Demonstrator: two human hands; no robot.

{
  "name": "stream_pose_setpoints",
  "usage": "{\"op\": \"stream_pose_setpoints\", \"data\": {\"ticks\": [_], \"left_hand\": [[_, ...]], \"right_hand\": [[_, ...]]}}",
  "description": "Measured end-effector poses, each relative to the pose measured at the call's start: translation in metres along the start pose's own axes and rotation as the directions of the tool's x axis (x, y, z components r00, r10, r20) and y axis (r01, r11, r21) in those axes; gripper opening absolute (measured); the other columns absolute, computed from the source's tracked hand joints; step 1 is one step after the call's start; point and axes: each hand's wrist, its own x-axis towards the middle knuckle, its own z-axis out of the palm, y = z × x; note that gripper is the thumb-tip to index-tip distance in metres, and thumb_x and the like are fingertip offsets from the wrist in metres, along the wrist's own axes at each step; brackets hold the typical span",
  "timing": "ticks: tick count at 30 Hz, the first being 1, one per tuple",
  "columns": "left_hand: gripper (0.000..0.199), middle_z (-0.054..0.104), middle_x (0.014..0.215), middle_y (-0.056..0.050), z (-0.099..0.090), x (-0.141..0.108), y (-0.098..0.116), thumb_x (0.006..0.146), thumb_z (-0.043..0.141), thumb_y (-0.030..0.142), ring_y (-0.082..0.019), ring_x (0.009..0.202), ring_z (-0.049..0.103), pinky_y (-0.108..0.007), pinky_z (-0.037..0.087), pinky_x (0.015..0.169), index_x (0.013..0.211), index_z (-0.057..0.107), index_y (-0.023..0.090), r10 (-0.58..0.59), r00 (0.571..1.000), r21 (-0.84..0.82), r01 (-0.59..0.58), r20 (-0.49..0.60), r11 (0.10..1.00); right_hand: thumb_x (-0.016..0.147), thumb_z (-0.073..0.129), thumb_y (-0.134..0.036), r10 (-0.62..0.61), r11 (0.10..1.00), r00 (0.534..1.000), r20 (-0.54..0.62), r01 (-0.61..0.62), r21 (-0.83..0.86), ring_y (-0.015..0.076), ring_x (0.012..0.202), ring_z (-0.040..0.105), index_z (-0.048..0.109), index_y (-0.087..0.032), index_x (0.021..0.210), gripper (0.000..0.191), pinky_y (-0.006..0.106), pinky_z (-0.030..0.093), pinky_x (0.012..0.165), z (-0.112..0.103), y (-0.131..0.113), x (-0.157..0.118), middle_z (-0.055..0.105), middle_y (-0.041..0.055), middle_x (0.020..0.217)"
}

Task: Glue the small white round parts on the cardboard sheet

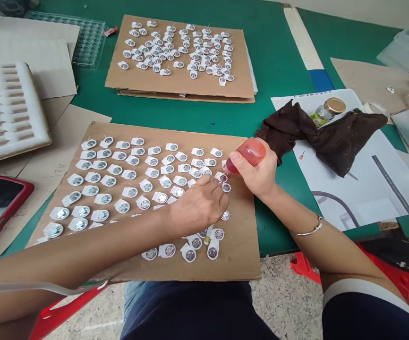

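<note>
A brown cardboard sheet [240, 245] lies in front of me, bearing rows of small white pieces with round silver centres [122, 206]. My right hand [259, 172] is wrapped round a small red squeeze bottle [250, 152], its tip pointing down and left over a piece near the sheet's right edge. My left hand [204, 203] is closed just left of that piece, fingertips together low over the sheet. Whatever its fingers pinch is too small to make out. The left forearm covers part of the lower rows.
A second cardboard stack [179, 87] with similar pieces stands farther back. On the right are a dark cloth [339, 141], a gold-lidded jar [335, 106] and printed paper [378, 198]. A white foam tray [36, 108] and red-cased phone [23, 189] lie left.
</note>
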Motion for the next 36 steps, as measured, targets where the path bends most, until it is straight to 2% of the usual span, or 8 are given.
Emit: {"op": "stream_pose_setpoints", "data": {"ticks": [6, 14, 21, 29, 33, 36], "left_hand": [[0.028, 0.050, 0.058, -0.003, 0.000, 0.000, -0.001, 0.082, 0.038, -0.001, -0.016, 0.057, 0.040, -0.032, 0.030, 0.058, 0.060, 0.044, 0.016, 0.005, 1.000, 0.000, -0.005, -0.029, 1.000], [0.027, 0.051, 0.059, -0.004, 0.000, -0.001, -0.003, 0.083, 0.037, -0.001, -0.016, 0.060, 0.044, -0.032, 0.031, 0.060, 0.063, 0.046, 0.015, -0.012, 1.000, -0.037, 0.012, 0.008, 0.999], [0.023, 0.051, 0.061, -0.003, -0.004, 0.000, -0.006, 0.077, 0.040, -0.001, -0.015, 0.058, 0.042, -0.031, 0.032, 0.060, 0.062, 0.043, 0.016, -0.062, 0.998, -0.097, 0.064, 0.027, 0.993], [0.019, 0.049, 0.058, -0.001, -0.006, 0.001, -0.013, 0.072, 0.039, 0.003, -0.013, 0.055, 0.042, -0.030, 0.035, 0.059, 0.061, 0.046, 0.015, -0.140, 0.989, -0.273, 0.150, 0.056, 0.950], [0.015, 0.052, 0.060, -0.002, -0.007, 0.003, -0.021, 0.072, 0.043, 0.005, -0.013, 0.057, 0.046, -0.030, 0.039, 0.063, 0.063, 0.051, 0.013, -0.184, 0.979, -0.406, 0.203, 0.085, 0.891], [0.015, 0.056, 0.061, -0.001, -0.011, 0.007, -0.028, 0.073, 0.045, 0.005, -0.012, 0.057, 0.051, -0.029, 0.042, 0.063, 0.067, 0.057, 0.012, -0.230, 0.968, -0.531, 0.246, 0.098, 0.811]], "right_hand": [[0.074, 0.063, -0.043, -0.010, 1.000, 1.000, 0.005, 0.010, 0.015, 0.0154, 0.064, 0.056, 0.053, -0.020, 0.066, 0.026, 0.037, 0.049, 0.066, -0.001, 0.002, 0.001, 0.061, 0.0032, 0.071], [0.073, 0.064, -0.044, -0.023, 1.000, 1.000, -0.010, 0.023, -0.008, 0.0155, 0.063, 0.056, 0.053, -0.021, 0.067, 0.027, 0.036, 0.049, 0.065, -0.002, 0.003, 0.001, 0.061, 0.0029, 0.069], [0.073, 0.062, -0.047, -0.024, 0.999, 1.000, -0.010, 0.024, -0.035, 0.0167, 0.066, 0.058, 0.051, -0.021, 0.071, 0.028, 0.037, 0.051, 0.067, -0.004, 0.006, 0.000, 0.059, 0.0021, 0.067], [0.073, 0.064, -0.043, -0.062, 0.997, 0.998, 0.003, 0.062, -0.045, 0.0158, 0.066, 0.058, 0.052, -0.021, 0.070, 0.025, 0.035, 0.051, 0.067, -0.008, 0.004, -0.002, 0.061, 0.0021, 0.070], [0.072, 0.065, -0.039, -0.098, 0.994, 0.995, 0.021, 0.099, -0.047, 0.0153, 0.066, 0.057, 0.052, -0.021, 0.070, 0.023, 0.034, 0.050, 0.064, -0.010, 0.004, -0.004, 0.061, 0.0025, 0.072], [0.071, 0.067, -0.035, -0.148, 0.988, 0.988, 0.039, 0.150, -0.036, 0.0148, 0.066, 0.057, 0.052, -0.020, 0.072, 0.020, 0.032, 0.049, 0.063, -0.010, 0.006, -0.005, 0.061, 0.0015, 0.070]]}}
